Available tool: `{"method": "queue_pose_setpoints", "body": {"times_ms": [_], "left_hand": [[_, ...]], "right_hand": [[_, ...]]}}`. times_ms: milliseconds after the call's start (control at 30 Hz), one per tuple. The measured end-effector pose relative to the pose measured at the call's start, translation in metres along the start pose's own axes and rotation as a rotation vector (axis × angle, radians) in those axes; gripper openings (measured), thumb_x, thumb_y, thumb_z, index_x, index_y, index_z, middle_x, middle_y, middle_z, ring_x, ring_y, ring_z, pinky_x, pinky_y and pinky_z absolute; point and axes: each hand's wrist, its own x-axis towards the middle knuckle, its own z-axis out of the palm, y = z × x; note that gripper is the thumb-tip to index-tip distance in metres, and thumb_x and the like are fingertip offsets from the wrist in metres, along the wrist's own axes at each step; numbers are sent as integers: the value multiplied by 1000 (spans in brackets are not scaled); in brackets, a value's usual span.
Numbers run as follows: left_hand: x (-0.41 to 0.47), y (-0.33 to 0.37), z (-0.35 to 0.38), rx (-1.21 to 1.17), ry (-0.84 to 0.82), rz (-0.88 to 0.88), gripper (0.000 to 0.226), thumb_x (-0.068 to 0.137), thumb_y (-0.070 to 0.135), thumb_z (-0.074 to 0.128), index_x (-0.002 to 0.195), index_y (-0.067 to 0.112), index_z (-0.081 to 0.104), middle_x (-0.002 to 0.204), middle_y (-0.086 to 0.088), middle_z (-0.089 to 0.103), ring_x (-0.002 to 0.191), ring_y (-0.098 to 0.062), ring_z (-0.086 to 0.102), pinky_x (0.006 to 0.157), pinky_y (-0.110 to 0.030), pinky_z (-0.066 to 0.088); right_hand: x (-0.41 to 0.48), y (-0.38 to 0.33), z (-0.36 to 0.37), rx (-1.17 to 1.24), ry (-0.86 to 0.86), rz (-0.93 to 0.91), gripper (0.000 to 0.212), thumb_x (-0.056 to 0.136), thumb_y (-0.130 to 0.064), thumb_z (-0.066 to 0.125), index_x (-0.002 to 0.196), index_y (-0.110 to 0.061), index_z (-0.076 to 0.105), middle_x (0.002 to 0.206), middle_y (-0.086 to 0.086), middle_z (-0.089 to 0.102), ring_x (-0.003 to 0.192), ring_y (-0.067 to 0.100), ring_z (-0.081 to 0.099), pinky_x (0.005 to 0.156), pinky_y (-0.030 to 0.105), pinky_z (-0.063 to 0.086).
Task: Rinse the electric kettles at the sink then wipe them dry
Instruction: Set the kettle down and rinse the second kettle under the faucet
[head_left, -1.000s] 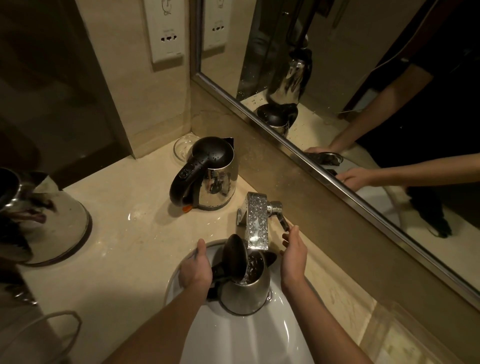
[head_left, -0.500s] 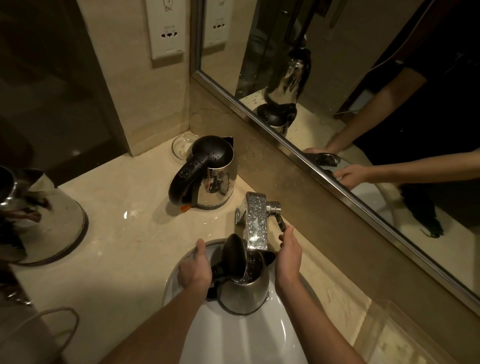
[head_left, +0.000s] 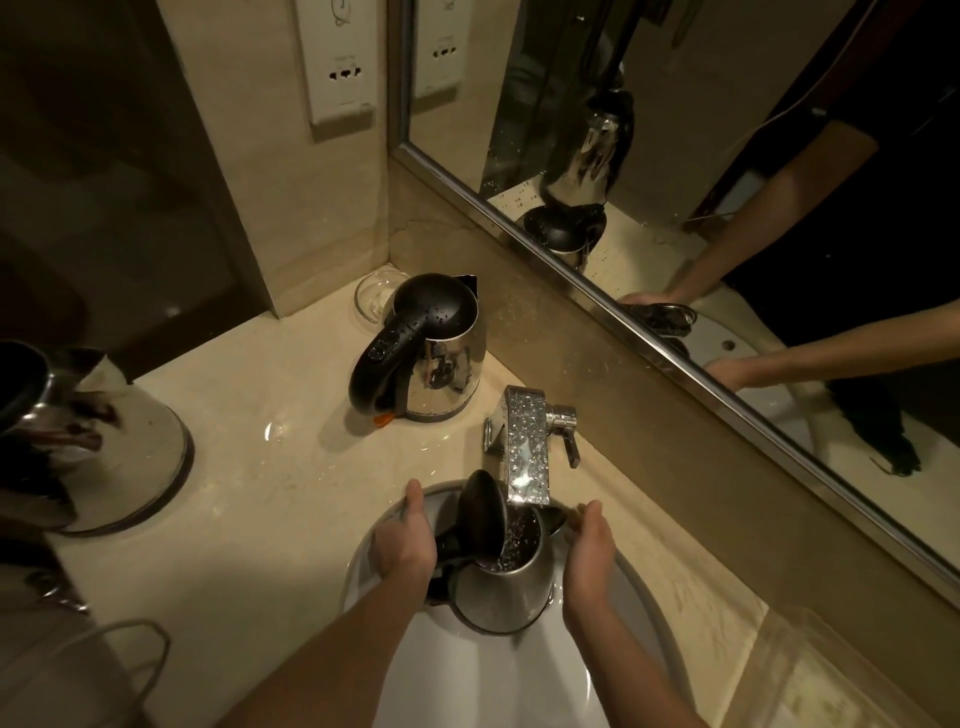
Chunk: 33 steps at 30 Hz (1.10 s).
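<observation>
Brushed steel electric kettle with a black handle stands upright inside the white oval basin. Its black lid is raised and its mouth sits under the square chrome tap at the basin's far rim. The left hand wraps curled fingers round the handle, thumb pointing up. The right hand lies flat along the kettle's spout side with fingers straight, gripping nothing. Beyond the basin to the left, a polished steel kettle with a closed, droplet-covered black lid stands on the cream marble counter. A clear glass dish sits just behind it.
</observation>
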Motion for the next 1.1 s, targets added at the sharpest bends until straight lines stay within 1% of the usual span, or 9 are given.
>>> {"method": "queue_pose_setpoints", "body": {"times_ms": [200, 367, 467, 567, 667, 733, 800, 967, 1100], "left_hand": [[-1, 0, -2, -15, -12, -9, 54, 95, 63, 39, 67, 16, 47, 71, -7, 56, 66, -17, 52, 66, -33, 40], [2, -5, -2, -49, -26, -22, 50, 90, 65, 46, 67, 21, 45, 74, -6, 57, 76, -24, 58, 76, -39, 48], [-2, -9, -7, -39, -42, -63, 55, 88, 68, 47, 65, 18, 45, 72, -6, 57, 67, -20, 54, 80, -43, 51], [-6, -14, -15, -22, -52, -64, 59, 87, 71, 46, 63, 16, 47, 71, -7, 56, 72, -25, 59, 84, -46, 53], [-15, -15, -27, -40, -68, -52, 73, 80, 80, 44, 92, 11, 65, 89, -10, 65, 87, -28, 64, 90, -49, 53], [-23, -12, -36, -15, -97, -29, 77, 80, 82, 38, 121, 21, 64, 112, -10, 65, 104, -32, 62, 96, -48, 49], [-32, -5, -48, 31, -126, 18, 73, 85, 79, 33, 127, 27, 60, 121, -10, 63, 110, -34, 59, 98, -48, 47], [-45, 8, -78, 127, -144, 49, 99, 64, 96, 20, 97, 13, 64, 97, -8, 67, 90, -29, 63, 90, -49, 52], [-62, 32, -118, 130, -145, 82, 94, 69, 94, 19, 86, 14, 63, 83, -4, 66, 84, -27, 64, 89, -46, 51]], "right_hand": [[-8, 9, 4, 32, -157, 106, 55, 104, -49, 30, 108, -14, 71, 103, 1, 74, 99, 12, 65, 75, 24, 44], [-14, 20, 16, 60, -97, 42, 59, 95, -63, 35, 110, -16, 68, 105, 4, 72, 103, 23, 66, 97, 49, 48], [-20, 25, 23, 83, -48, 29, 56, 95, -62, 35, 113, -20, 67, 107, 2, 71, 105, 22, 65, 100, 54, 46], [-30, 27, 28, 105, -8, 51, 73, 82, -76, 34, 123, -22, 63, 120, 4, 67, 115, 26, 60, 105, 56, 42], [-44, 24, 28, 125, 33, 69, 80, 77, -75, 34, 128, -18, 59, 127, 8, 62, 120, 29, 55, 107, 56, 39], [-56, 18, 25, 133, 56, 79, 75, 80, -71, 36, 129, -18, 58, 129, 8, 60, 122, 28, 54, 108, 56, 38], [-69, 11, 23, 142, 77, 81, 67, 87, -67, 36, 128, -18, 58, 126, 7, 61, 120, 28, 54, 107, 55, 39], [-100, -11, 21, 150, 129, 38, 41, 101, -46, 36, 116, -16, 60, 110, 5, 63, 110, 26, 56, 103, 50, 41], [-132, -34, 31, 179, 148, 12, 36, 102, -45, 36, 107, -19, 60, 103, 3, 62, 103, 25, 56, 99, 50, 42]]}}
